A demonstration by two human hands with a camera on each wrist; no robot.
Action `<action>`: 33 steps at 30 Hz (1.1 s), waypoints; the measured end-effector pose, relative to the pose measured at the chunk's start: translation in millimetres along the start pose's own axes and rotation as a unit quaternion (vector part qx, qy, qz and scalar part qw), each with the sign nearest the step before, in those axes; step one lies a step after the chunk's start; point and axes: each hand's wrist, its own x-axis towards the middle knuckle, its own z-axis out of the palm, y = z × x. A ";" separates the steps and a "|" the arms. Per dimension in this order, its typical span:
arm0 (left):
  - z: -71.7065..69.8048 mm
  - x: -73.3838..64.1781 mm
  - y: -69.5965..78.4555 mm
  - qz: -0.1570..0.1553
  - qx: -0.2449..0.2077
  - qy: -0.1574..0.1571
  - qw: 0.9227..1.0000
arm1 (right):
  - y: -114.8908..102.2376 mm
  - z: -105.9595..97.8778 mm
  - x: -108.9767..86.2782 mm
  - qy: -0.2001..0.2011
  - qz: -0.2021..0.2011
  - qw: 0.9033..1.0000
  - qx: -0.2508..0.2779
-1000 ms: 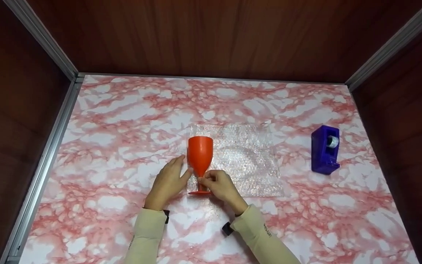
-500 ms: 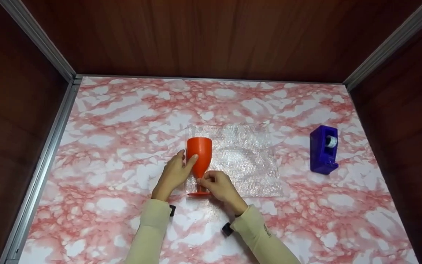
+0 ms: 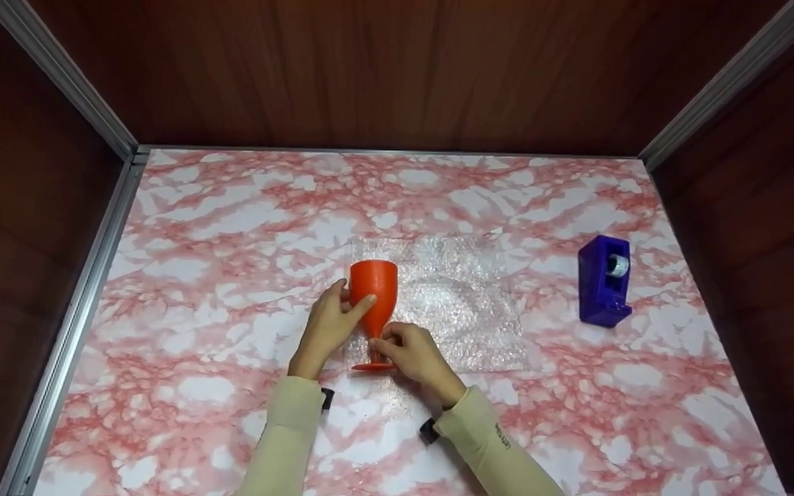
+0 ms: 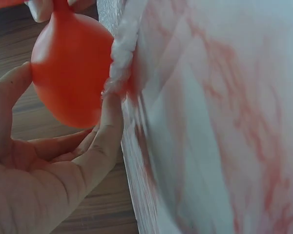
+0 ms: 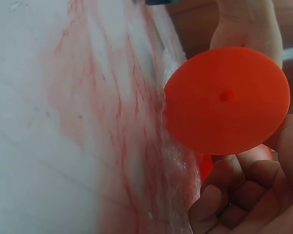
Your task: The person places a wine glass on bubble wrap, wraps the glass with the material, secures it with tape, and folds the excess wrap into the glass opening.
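Observation:
An orange plastic goblet (image 3: 373, 293) lies on its side along the left part of a clear bubble wrap sheet (image 3: 462, 303), its foot toward me. My left hand (image 3: 330, 324) holds the bowl, thumb on one face and fingers round the far left side. In the left wrist view a fingertip meets the bubble wrap's edge (image 4: 121, 61) beside the bowl. At the stem, just above the foot, my right hand (image 3: 416, 353) pinches with thumb and fingers. The right wrist view looks onto the round goblet foot (image 5: 227, 100), which hides most of the stem.
A purple tape dispenser (image 3: 604, 281) with a roll of clear tape stands on the right of the pink-and-white marbled tabletop (image 3: 218, 289). Dark wooden panels (image 3: 397, 76) with metal rails enclose the back and both sides.
My left hand has moved in from beside the goblet, and its thumb has come to lie on the bowl. The right hand keeps its pinch on the stem. The whole scene shifts slightly left.

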 end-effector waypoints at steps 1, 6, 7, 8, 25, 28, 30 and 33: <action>0.2 -0.2 -0.1 0.001 -0.002 0.004 1.000 | 0.2 0.2 0.0 0.003 -0.001 1.000 -0.004; 2.4 -0.7 2.0 0.018 0.000 0.016 1.000 | -0.1 -3.4 -0.9 0.029 -0.015 0.998 -0.057; 3.2 -0.6 2.6 0.020 0.001 0.017 1.000 | 0.0 -4.6 -0.8 0.038 -0.016 0.996 -0.073; 4.0 -0.7 3.2 0.023 0.002 0.019 1.000 | 0.0 -5.8 -0.7 0.047 -0.019 0.995 -0.087; 12.5 0.8 6.8 0.019 0.006 0.040 0.999 | 4.6 -21.9 5.3 0.149 -0.173 0.960 -0.159; 13.4 0.7 7.9 0.016 0.004 0.038 0.999 | 3.8 -22.9 7.9 0.156 -0.211 0.952 -0.159; 13.7 1.2 8.2 0.009 -0.004 0.034 0.999 | 3.7 -23.3 9.1 0.156 -0.221 0.950 -0.158; 14.3 4.1 7.3 0.012 -0.034 0.028 0.999 | 3.9 -23.7 9.4 0.151 -0.217 0.953 -0.147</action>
